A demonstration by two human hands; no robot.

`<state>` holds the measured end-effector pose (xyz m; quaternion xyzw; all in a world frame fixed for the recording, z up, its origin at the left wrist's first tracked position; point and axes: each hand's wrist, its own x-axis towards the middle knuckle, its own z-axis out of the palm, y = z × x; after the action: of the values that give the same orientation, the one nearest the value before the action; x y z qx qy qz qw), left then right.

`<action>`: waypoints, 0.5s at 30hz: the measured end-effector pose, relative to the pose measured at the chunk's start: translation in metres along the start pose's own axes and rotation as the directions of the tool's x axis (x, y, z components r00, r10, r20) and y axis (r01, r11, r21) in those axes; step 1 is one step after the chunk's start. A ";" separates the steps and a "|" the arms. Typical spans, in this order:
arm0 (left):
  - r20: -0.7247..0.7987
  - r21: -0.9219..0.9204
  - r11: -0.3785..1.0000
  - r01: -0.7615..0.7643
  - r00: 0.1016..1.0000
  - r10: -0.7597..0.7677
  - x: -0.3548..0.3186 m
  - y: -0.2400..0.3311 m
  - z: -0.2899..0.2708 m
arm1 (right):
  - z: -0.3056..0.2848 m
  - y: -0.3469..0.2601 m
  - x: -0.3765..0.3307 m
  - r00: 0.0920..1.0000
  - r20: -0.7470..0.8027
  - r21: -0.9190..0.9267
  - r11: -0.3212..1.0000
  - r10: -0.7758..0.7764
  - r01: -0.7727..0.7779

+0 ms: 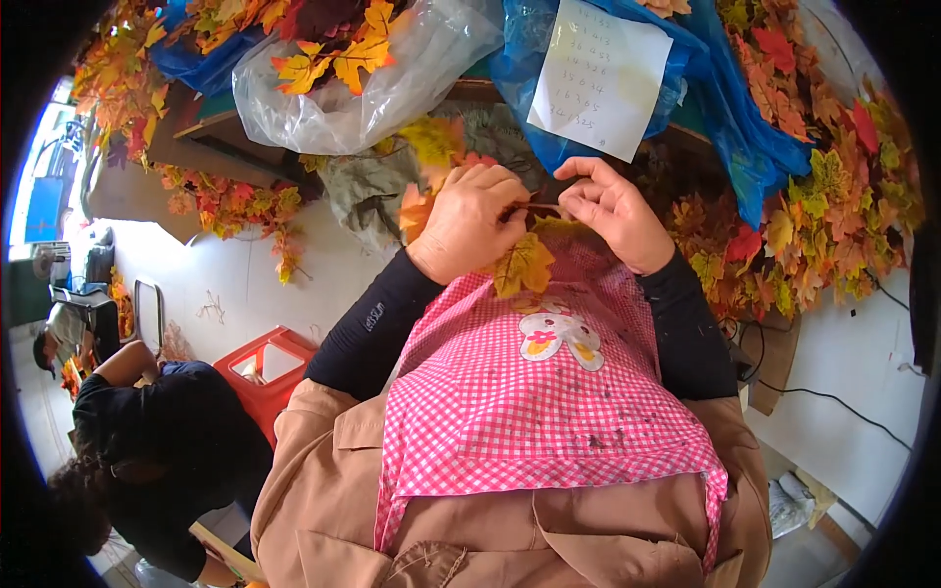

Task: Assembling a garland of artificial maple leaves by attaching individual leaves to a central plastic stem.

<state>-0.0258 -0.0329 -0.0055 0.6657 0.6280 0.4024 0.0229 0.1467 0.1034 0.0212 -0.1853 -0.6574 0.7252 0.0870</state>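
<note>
Left hand [470, 218] curls closed around the autumn-leaf sprig [524, 265], right hand [615, 214] pinches its thin stem [543, 206] (all in front of the pink apron [549, 412]), where light, steady tension should spare the leaves.

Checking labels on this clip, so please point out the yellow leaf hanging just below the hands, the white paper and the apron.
Leaf [523, 266]: head view, middle of its yellow blade.
Paper [599, 82]: head view, middle of the sheet.
Apron [544, 412]: head view, checked cloth below the appliqué.
</note>
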 end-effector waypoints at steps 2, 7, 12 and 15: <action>-0.012 -0.029 1.000 0.012 1.000 -0.012 -0.003 0.001 0.007 | 0.000 -0.002 -0.002 1.000 0.013 0.048 0.999 -0.017 0.016; -0.018 -0.152 0.981 0.117 0.993 -0.121 -0.004 0.007 0.013 | -0.004 0.007 -0.003 0.999 0.002 0.061 0.997 -0.036 0.036; 0.118 -0.334 0.893 0.301 0.953 -0.277 -0.005 0.021 0.012 | 0.001 0.016 0.000 0.985 -0.130 -0.022 0.994 -0.114 0.112; 0.131 -0.319 0.893 0.318 0.948 -0.290 -0.004 0.024 0.018 | 0.003 0.018 -0.001 0.980 -0.163 -0.030 0.993 -0.117 0.113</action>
<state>0.0045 -0.0331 -0.0064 0.5611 0.6450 0.4679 0.2239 0.1488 0.0980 0.0036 -0.2072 -0.6650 0.6944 0.1809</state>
